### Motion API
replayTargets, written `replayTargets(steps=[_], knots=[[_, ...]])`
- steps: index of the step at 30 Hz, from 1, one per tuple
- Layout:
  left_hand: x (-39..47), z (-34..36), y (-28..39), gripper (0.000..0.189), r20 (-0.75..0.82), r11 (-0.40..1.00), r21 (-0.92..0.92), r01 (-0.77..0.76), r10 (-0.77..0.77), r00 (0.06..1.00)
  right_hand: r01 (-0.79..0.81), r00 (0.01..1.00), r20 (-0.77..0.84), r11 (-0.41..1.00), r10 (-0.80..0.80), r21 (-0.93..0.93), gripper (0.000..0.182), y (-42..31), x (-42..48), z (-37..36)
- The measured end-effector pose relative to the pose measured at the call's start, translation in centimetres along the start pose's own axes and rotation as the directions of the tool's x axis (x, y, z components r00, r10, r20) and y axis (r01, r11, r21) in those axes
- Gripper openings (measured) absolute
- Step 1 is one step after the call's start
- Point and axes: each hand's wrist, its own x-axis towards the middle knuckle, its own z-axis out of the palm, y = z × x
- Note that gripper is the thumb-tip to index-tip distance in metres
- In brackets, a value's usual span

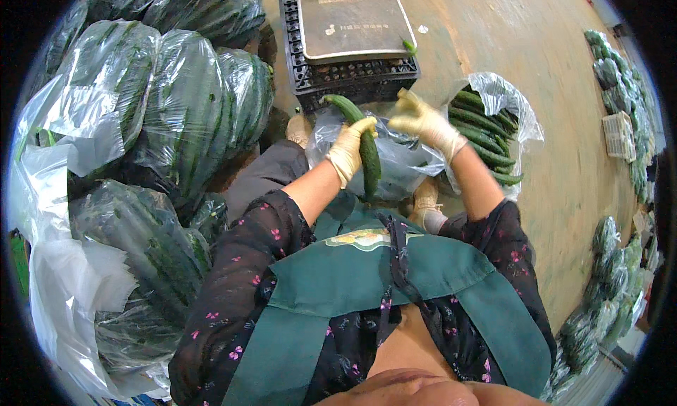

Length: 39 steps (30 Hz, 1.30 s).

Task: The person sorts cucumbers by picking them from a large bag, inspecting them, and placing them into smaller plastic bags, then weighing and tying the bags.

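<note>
In a pale glove, my left hand point(351, 147) grips a long curved cucumber point(371, 165) around its middle. The cucumber is held over a clear plastic bag point(396, 165) that lies between my feet; what the bag contains is mostly hidden. My right hand point(423, 121), also gloved and slightly blurred, is raised above the bag's right side with fingers apart and nothing in them. Just right of that hand, an open plastic bag point(529, 123) holds several cucumbers point(478, 133) stacked side by side.
Ahead stands a black plastic crate point(354, 80) with a flat scale platform point(351, 20) on top, bearing a small green piece point(409, 47). Large bags of cucumbers point(180, 109) crowd the left. Along the right are more bagged vegetables point(597, 289) and a white basket point(618, 136).
</note>
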Motion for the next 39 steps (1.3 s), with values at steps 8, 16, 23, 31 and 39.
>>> replayTargets(steps=[8,16,23,31,39], knots=[[-2.7,1.8,-0.4,0.022,0.037,0.998,0.057,-0.035,0.033,0.999,-0.324,0.928,0.359,0.692,0.100,0.645,0.058,1.8,-6.2,8.4],[-0.6,-0.2,0.2,0.068,-0.047,0.952,0.307,-0.002,0.018,0.999,-0.561,0.812,0.520,0.599,0.264,0.571,0.054,3.9,-9.2,3.8],[-0.9,-0.4,2.3,0.059,0.097,0.750,0.657,-0.072,0.011,0.995,-0.567,0.805,0.524,0.619,0.279,0.543,0.053,4.6,-9.5,3.8],[-3.3,0.9,3.2,0.046,0.163,0.468,0.881,-0.065,-0.173,0.971,-0.708,0.588,0.777,0.608,0.226,0.359,0.056,3.6,-10.9,1.9],[-1.6,-1.5,1.1,0.043,0.153,0.809,0.582,0.075,-0.200,0.968,-0.652,0.652,0.757,0.483,-0.036,0.585,0.072,3.8,-11.0,2.5]])
